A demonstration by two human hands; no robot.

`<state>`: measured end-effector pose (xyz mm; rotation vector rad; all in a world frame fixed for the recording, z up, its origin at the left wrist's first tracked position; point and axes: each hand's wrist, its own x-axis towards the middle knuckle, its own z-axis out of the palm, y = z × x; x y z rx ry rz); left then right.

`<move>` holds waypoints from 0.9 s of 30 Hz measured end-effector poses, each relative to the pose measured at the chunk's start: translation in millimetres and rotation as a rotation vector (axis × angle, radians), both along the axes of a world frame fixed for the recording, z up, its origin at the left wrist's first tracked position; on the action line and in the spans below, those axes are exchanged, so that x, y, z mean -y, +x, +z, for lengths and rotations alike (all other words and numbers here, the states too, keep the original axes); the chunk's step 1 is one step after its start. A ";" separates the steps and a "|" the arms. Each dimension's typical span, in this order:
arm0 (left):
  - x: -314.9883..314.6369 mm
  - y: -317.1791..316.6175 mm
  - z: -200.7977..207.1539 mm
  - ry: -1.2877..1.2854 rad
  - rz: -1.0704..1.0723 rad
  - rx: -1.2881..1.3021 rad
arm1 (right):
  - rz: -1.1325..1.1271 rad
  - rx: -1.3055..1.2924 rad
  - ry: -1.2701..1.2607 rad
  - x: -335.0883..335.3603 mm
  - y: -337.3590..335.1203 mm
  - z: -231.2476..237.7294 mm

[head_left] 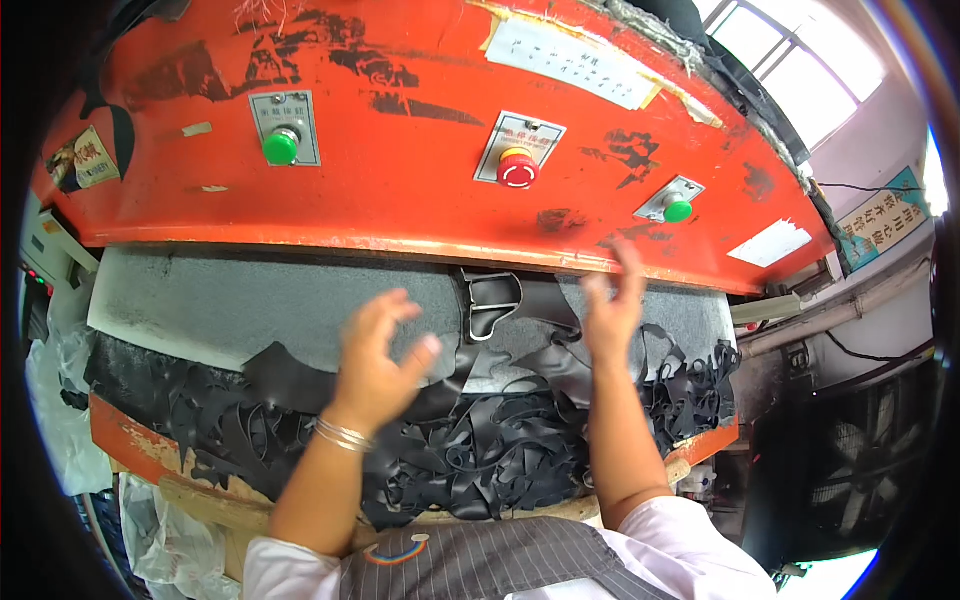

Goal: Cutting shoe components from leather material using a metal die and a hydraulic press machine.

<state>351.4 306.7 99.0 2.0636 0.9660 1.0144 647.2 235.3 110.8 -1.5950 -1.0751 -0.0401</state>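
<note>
My left hand [380, 355] hovers over the near part of the grey cutting pad [250, 310], its thumb and fingers apart and nothing in it. On the other side, my right hand [612, 310] is raised just in front of the orange press head [400, 190], fingers spread, empty and slightly blurred. Between the hands, a metal cutting die [490, 308] with an inner crossbar lies close to the press's lower edge. Beneath and beside the die is a sheet of black leather-like material [545, 298]. Neither hand appears to touch the die.
Tangled black offcuts [480, 450] heap along the pad's near edge. The press face carries a green button [281, 149] at left, a red stop button [518, 168] and another green button [678, 210]. Clear plastic bags [170, 540] hang at left; a dark fan [850, 460] stands right.
</note>
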 end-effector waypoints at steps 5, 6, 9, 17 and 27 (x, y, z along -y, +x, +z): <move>-48.3 -29.9 94.7 0.582 0.376 0.335 | -0.427 0.146 0.416 -17.6 29.3 108.4; -49.3 -36.3 105.5 0.711 0.399 0.358 | -0.568 0.243 0.413 -17.7 33.3 117.7; -56.8 -48.3 127.3 0.778 0.452 0.048 | -0.477 0.297 0.315 -11.3 38.6 121.3; 107.2 -97.5 69.5 0.296 -0.055 0.055 | 0.185 0.256 -0.225 146.4 -72.3 39.3; 261.2 -91.7 -14.0 0.077 -0.145 -0.352 | 0.600 0.589 -0.589 268.9 -188.8 -17.6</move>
